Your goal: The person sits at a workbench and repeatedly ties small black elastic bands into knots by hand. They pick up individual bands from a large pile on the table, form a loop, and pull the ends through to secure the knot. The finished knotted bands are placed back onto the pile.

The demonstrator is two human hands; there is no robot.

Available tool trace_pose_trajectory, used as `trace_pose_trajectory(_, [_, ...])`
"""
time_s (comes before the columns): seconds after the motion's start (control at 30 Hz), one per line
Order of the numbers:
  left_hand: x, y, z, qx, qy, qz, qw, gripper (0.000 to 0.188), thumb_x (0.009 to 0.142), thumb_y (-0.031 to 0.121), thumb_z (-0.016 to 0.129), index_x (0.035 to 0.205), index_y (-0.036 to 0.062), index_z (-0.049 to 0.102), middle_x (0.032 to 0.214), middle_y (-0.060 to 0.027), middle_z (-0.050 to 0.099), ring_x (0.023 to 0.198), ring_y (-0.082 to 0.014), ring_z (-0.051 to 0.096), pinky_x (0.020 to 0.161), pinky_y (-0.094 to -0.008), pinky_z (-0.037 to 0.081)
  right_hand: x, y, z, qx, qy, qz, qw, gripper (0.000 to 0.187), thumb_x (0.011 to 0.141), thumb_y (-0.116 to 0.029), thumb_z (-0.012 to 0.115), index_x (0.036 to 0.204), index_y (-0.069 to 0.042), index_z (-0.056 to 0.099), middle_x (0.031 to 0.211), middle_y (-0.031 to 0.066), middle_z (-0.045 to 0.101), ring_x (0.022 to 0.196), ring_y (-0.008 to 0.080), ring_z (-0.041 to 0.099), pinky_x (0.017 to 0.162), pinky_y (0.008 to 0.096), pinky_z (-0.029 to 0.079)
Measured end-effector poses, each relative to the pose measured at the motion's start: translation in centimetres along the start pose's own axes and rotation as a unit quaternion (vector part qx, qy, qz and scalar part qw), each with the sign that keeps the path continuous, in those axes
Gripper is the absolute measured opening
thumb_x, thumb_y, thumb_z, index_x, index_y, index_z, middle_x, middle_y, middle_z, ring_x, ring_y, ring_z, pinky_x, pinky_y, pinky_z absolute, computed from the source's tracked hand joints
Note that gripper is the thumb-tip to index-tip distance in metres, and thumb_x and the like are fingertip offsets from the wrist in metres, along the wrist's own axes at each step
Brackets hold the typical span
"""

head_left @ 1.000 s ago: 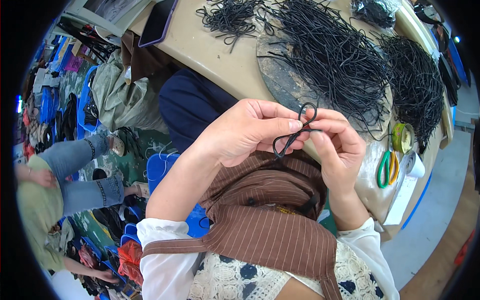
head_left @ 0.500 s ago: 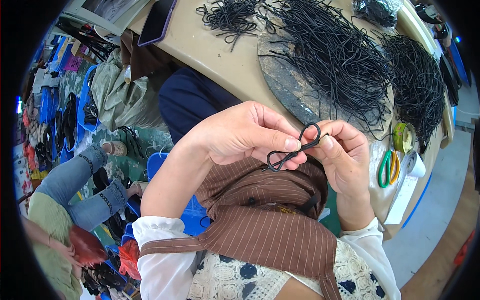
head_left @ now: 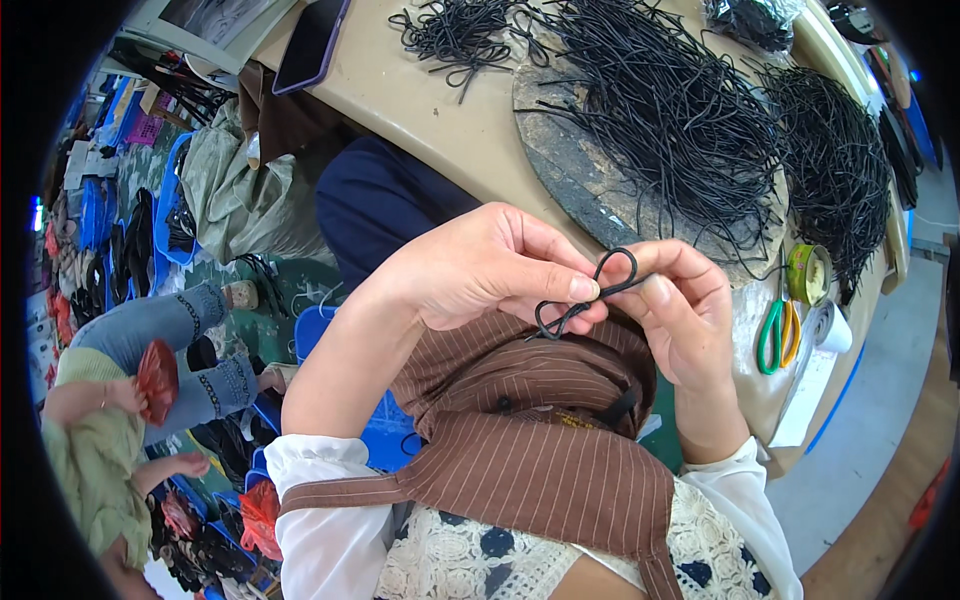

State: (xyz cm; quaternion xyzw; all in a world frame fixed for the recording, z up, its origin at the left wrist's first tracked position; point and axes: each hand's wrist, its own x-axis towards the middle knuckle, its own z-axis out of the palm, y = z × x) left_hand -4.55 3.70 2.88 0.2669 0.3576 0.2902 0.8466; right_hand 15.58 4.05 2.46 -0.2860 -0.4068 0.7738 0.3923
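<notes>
A thin black cord (head_left: 618, 270), looped into a small bow, is held above my lap. My left hand (head_left: 500, 270) pinches the middle of the bow between thumb and fingers, with one loop hanging below the fingertips. On the other side, my right hand (head_left: 685, 305) closes thumb and forefinger on the cord's right end. Behind my hands, a big pile of loose black cords (head_left: 680, 110) lies on a round worn board (head_left: 560, 150). A smaller heap of tied black cord bows (head_left: 455, 40) rests to the left of it.
On the tan table (head_left: 430, 110) lie a phone (head_left: 312, 42), another cord bundle (head_left: 835, 170), a round green tin (head_left: 808, 275), scissors with green and yellow handles (head_left: 778, 335) and a white roll (head_left: 830, 328). At left, a co-worker (head_left: 100, 430) holds a red bag (head_left: 157, 380) near blue bins (head_left: 175, 215).
My hands stay almost in place, and the upper loop of the bow has shifted slightly. The co-worker at left has raised the red bag, and their other hand has come into sight.
</notes>
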Motion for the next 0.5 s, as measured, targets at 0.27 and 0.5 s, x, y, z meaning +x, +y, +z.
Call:
trace_pose_trajectory(0.27, [-0.4,-1.5,-0.8,0.065,0.05,0.043,0.996,0.025,0.078,0.003,0.06,0.101,-0.0035,0.055,0.091,-0.0133,0.063,0.081,-0.0176,0.063,0.068,-0.026,0.052,1.0,1.5,-0.5,-0.075,0.083,0.037,0.993,0.012,0.085,-0.008,0.053,0.089,0.002,0.056,0.089,0.0082,0.059,0.081,0.0133,0.059,0.074,0.0275,0.049])
trace_pose_trajectory(0.5, [-1.2,-1.8,-1.7,0.086,0.001,0.072,0.994,0.026,0.083,0.003,0.053,0.107,-0.0053,0.051,0.095,-0.017,0.061,0.084,-0.023,0.062,0.066,-0.027,0.054,1.4,2.3,-1.5,0.102,0.016,0.138,0.985,0.016,0.085,-0.014,0.054,0.092,0.0,0.055,0.091,0.0091,0.06,0.084,0.0186,0.06,0.076,0.0313,0.05])
